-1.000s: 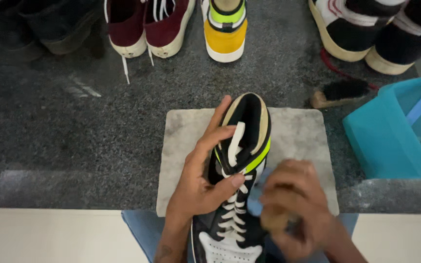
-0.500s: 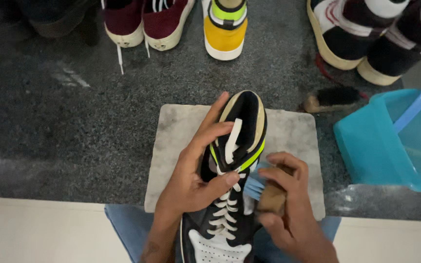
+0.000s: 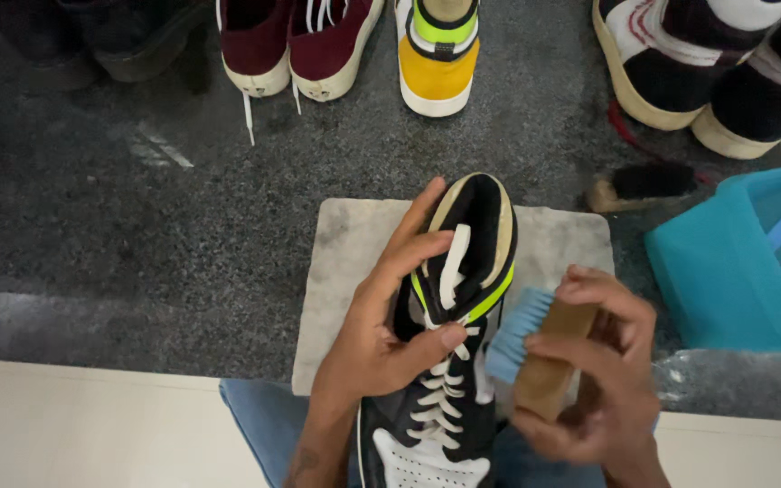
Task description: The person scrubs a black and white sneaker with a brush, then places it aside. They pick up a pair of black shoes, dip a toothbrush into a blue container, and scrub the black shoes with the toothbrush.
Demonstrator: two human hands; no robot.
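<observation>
**Brush meeting the side of a held sneaker**

The left hand (image 3: 381, 339) is clasping a black high-top sneaker (image 3: 454, 343) around its collar, thumb lying across the white laces, fingers reaching up the far side. The right hand (image 3: 603, 370) is gripping a wooden brush (image 3: 549, 357), its blue bristles touching the sneaker's right flank just below the neon-green trim. The sneaker is standing heel-up over a grey cloth mat (image 3: 354, 262), between the two hands.
</observation>
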